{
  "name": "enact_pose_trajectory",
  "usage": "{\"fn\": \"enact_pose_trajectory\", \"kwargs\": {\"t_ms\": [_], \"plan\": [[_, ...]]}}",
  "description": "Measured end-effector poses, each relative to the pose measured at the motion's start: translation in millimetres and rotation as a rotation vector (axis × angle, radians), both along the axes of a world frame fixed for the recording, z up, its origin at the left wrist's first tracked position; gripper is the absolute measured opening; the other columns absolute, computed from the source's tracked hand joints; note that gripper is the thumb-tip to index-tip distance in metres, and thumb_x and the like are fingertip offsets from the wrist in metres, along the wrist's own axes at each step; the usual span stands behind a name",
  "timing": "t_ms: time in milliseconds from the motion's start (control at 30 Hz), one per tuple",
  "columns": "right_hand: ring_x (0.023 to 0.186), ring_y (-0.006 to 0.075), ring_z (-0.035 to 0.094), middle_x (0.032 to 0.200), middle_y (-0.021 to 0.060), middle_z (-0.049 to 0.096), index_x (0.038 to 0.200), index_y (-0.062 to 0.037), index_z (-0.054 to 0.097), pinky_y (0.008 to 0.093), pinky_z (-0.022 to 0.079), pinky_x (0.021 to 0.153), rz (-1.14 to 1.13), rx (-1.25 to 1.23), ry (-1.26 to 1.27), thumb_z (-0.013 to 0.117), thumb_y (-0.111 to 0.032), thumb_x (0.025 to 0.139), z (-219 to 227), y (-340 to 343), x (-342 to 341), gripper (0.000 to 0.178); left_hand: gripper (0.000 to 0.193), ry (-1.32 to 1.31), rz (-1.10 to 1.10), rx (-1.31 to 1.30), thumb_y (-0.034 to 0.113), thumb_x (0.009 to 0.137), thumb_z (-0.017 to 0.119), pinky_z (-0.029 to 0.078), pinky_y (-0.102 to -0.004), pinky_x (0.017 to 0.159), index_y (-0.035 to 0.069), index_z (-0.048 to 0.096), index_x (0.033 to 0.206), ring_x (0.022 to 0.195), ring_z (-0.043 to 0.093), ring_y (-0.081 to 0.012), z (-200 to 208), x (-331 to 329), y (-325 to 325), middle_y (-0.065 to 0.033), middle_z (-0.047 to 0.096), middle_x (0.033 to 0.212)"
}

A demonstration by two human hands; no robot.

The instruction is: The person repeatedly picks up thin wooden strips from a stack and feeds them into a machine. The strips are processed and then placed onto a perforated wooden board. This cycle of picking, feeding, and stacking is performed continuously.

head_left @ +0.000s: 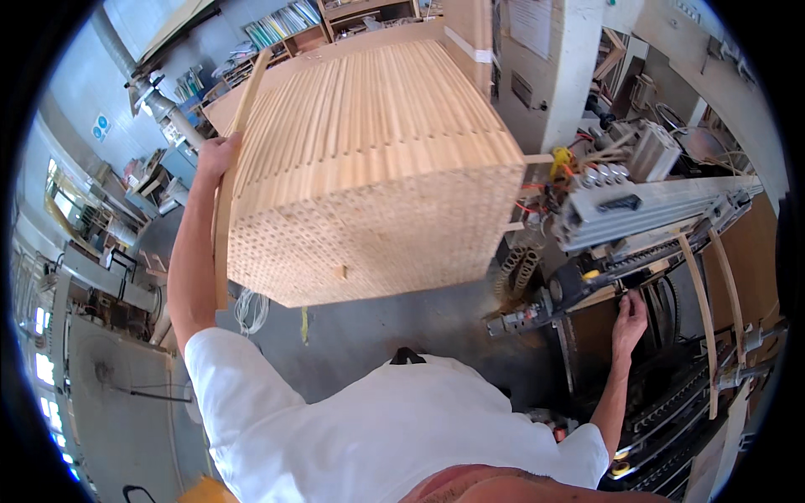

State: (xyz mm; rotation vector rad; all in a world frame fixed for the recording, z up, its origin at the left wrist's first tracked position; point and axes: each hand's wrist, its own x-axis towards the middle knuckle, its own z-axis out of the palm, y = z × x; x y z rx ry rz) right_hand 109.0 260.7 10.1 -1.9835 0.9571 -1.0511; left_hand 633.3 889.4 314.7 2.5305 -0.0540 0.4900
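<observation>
A large stack of pale wooden strips (377, 159) stands in front of me, its near face made up of many small strip ends. A short piece of wood (340, 272) juts out low on that face. My left hand (220, 157) is closed around a long wooden strip (223, 243) that runs upright along the stack's left side. On the right, my right hand (631, 320) reaches to a machine (620, 260) with metal rails and black parts. Its fingers are curled together at the machine's lower edge; what they hold, if anything, is hidden.
Two narrow curved wooden strips (700, 318) lie across the machine on the far right. Coiled hoses (516, 272) hang beside the stack. A white cable coil (250, 312) lies on the grey floor below it. Shelves with books and folders (285, 25) stand behind.
</observation>
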Motion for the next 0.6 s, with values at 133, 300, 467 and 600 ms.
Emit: {"fn": "enact_pose_trajectory", "kwargs": {"t_ms": [133, 300, 467, 600], "plan": [[0.091, 0.0234, 0.066, 0.098, 0.0161, 0.069, 0.108, 0.0067, 0.065, 0.0334, 0.051, 0.084, 0.037, -0.02, 0.115, 0.062, -0.008, 0.093, -41.0, 59.0, 17.0, 0.021, 0.065, 0.187, 0.004, 0.048, 0.05, 0.076, 0.07, 0.054, -0.0378, 0.079, -0.009, 0.07, 0.102, 0.09, 0.07, -0.0257, -47.7, 109.4, 15.2, -0.02, 0.071, 0.096], [0.088, 0.0283, 0.067, 0.095, 0.0169, 0.069, 0.102, 0.0018, 0.068, 0.0349, 0.051, 0.081, -0.014, 0.034, 0.28, 0.065, -0.009, 0.087, -57.3, 134.9, 24.5, 0.019, 0.077, 0.105, -0.032, 0.248, 0.059, 0.074, 0.062, 0.051, -0.0424, 0.092, -0.013, 0.068, 0.101, 0.106, 0.065, -0.041, -75.9, 185.6, 15.0, -0.034, 0.065, 0.105], [0.086, 0.0269, 0.069, 0.095, 0.0179, 0.07, 0.106, 0.002, 0.069, 0.0335, 0.053, 0.079, -0.122, 0.032, 0.401, 0.067, -0.013, 0.087, -72.1, 174.3, -12.5, 0.024, 0.079, 0.161, -0.087, 0.258, 0.058, 0.076, 0.06, 0.05, -0.0417, 0.094, -0.016, 0.065, 0.105, 0.108, 0.064, -0.0412, -73.2, 219.0, -13.8, -0.0353, 0.064, 0.106], [0.086, 0.0273, 0.069, 0.095, 0.0179, 0.07, 0.106, 0.0008, 0.069, 0.0344, 0.053, 0.079, -0.239, 0.067, 0.399, 0.067, -0.016, 0.088, -79.8, 204.5, -53.8, 0.025, 0.062, 0.158, -0.186, 0.029, 0.049, 0.084, 0.059, 0.052, -0.0424, 0.06, -0.012, 0.067, 0.09, 0.069, 0.068, -0.0318, -82.8, 245.7, -16.5, -0.0231, 0.067, 0.074]]}}
